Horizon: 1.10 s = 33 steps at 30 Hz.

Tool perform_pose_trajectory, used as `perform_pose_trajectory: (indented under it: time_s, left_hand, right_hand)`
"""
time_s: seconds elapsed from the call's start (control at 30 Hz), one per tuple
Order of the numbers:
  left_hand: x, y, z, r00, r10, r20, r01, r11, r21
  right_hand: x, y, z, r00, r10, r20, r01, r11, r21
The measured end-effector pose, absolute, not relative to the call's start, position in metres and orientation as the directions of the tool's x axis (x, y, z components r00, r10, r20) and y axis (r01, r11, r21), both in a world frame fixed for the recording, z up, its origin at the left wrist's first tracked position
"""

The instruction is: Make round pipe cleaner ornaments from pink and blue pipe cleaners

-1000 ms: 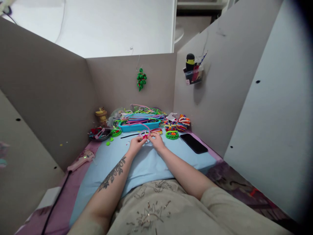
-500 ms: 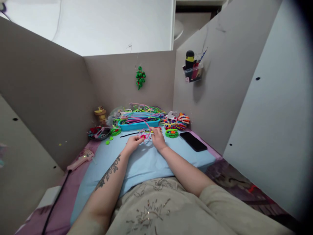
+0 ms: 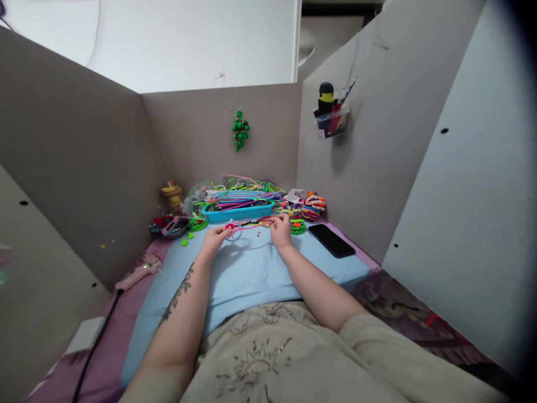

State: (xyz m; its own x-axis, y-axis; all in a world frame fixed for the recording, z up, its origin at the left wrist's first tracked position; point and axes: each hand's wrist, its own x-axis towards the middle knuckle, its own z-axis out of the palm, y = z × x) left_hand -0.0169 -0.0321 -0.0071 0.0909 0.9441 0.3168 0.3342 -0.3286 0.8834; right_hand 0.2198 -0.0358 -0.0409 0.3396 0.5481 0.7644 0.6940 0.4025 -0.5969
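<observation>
My left hand (image 3: 215, 238) pinches one end of a pink pipe cleaner (image 3: 249, 224), close to a small pink and red twisted piece. My right hand (image 3: 280, 230) pinches the other end. The pipe cleaner runs stretched between the two hands, just above the light blue mat (image 3: 247, 274). Both hands are closed in a pinch. Right behind them stands a turquoise tray (image 3: 238, 212) piled with several coloured pipe cleaners.
A black phone (image 3: 332, 240) lies right of my right hand. Coiled pipe-cleaner pieces (image 3: 312, 205) sit at the back right. A dark dish of small parts (image 3: 172, 226) and a pink glue gun (image 3: 138, 273) lie on the left. Grey partition walls enclose the desk.
My hands have moved apart, the left to the left and the right to the right. The looped pink pipe cleaner is now pulled out straight between them.
</observation>
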Motion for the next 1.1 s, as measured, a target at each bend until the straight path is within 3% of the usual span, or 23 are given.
perform_pose_trajectory:
  time_s: [0.27, 0.43, 0.73, 0.83, 1.1]
  left_hand:
    - [-0.013, -0.034, -0.013, 0.177, 0.936, 0.304, 0.434, -0.352, 0.83]
    - [-0.005, -0.041, -0.013, 0.304, 0.92, 0.246, 0.406, -0.359, 0.84]
    - [-0.001, -0.041, -0.02, 0.386, 0.894, 0.228, 0.409, -0.387, 0.826]
    - [-0.002, -0.042, -0.019, 0.408, 0.885, 0.223, 0.418, -0.398, 0.817]
    - [-0.001, -0.041, -0.019, 0.387, 0.89, 0.239, 0.45, -0.409, 0.794]
  right_hand:
    - [0.217, -0.037, -0.037, 0.434, 0.651, 0.623, 0.441, 0.449, -0.777]
    - [0.203, -0.041, -0.038, 0.361, 0.76, 0.54, 0.096, 0.545, -0.833]
    - [0.193, -0.036, -0.042, 0.306, 0.899, 0.313, -0.362, 0.414, -0.835]
    - [0.194, -0.036, -0.041, 0.301, 0.929, 0.218, -0.429, 0.335, -0.839]
    - [0.197, -0.04, -0.038, 0.335, 0.921, 0.198, -0.497, 0.351, -0.793]
